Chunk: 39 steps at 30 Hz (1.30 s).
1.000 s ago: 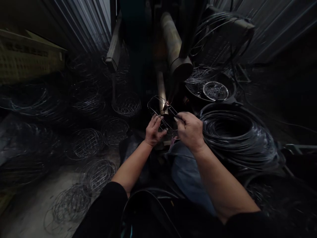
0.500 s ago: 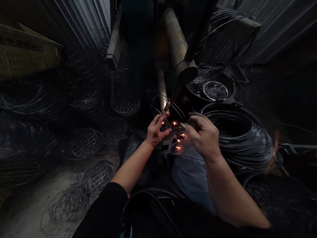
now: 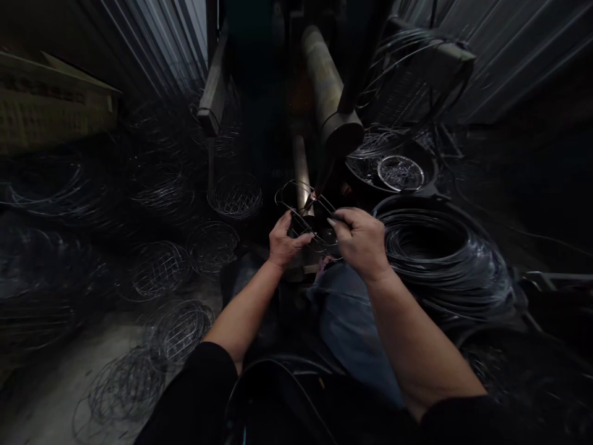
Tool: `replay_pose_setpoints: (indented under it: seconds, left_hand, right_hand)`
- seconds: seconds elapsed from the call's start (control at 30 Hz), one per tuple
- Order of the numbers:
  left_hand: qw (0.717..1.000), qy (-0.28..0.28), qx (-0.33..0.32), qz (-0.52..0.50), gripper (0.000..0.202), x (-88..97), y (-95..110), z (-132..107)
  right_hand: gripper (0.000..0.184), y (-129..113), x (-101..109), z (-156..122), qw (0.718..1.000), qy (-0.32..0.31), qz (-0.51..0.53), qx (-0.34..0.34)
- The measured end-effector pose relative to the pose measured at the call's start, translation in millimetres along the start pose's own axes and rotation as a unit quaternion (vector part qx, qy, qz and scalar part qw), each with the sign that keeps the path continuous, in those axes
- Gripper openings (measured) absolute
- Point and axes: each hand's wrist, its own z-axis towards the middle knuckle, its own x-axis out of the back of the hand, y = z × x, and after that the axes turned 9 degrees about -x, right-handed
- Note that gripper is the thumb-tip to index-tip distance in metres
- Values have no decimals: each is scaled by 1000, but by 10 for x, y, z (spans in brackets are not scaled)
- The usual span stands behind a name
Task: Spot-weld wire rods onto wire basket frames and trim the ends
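Note:
A round wire frame (image 3: 304, 221) of thin metal rods sits tilted at the spot welder, around the meeting point of its electrodes. My left hand (image 3: 283, 245) grips the frame's near left side between thumb and fingers. On the right, my right hand (image 3: 364, 240) pinches the frame's rim with thumb and forefinger. The pointed upper electrode (image 3: 323, 179) comes down to the wire, with a small reddish glow at its tip. Below it the lower electrode bar (image 3: 301, 167) reaches toward me. Exact contact between wire and electrodes is too dark to tell.
A thick machine arm (image 3: 327, 80) juts out above my hands. To the right lie a large wire coil (image 3: 467, 278) and a tub (image 3: 428, 182) holding a bowl of small metal pieces (image 3: 401, 173). Several round wire grids (image 3: 160, 270) stand stacked on the floor at left.
The flying orange sparks below the electrodes are gone. My right hand has moved left and now meets the frame's rim. My left hand has shifted slightly left with the frame.

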Motion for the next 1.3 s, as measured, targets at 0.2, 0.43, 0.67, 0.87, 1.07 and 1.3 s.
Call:
replay_pose_setpoints:
  seconds: [0.2, 0.43, 0.67, 0.87, 1.07, 1.3]
  left_hand:
    - [1000, -1, 24, -12, 70, -2, 45, 2]
    - [983, 14, 114, -143, 73, 15, 117, -22]
    - [918, 69, 262, -290, 73, 63, 260, 69]
    - [908, 77, 258, -321, 43, 57, 228, 159]
    - [908, 70, 252, -328, 33, 2, 185, 123]
    - [881, 33, 293, -370, 46, -162, 316, -5]
  right_hand:
    - [12, -44, 6, 31, 1000, -3, -3, -10]
    - [13, 149, 331, -293, 995, -42, 55, -77]
    - [11, 77, 157, -211, 997, -41, 60, -38]
    - [15, -72, -8, 78, 1000, -16, -9, 4]
    - [14, -113, -93, 190, 999, -12, -53, -6]
    - [15, 183, 254, -216, 995, -25, 67, -76]
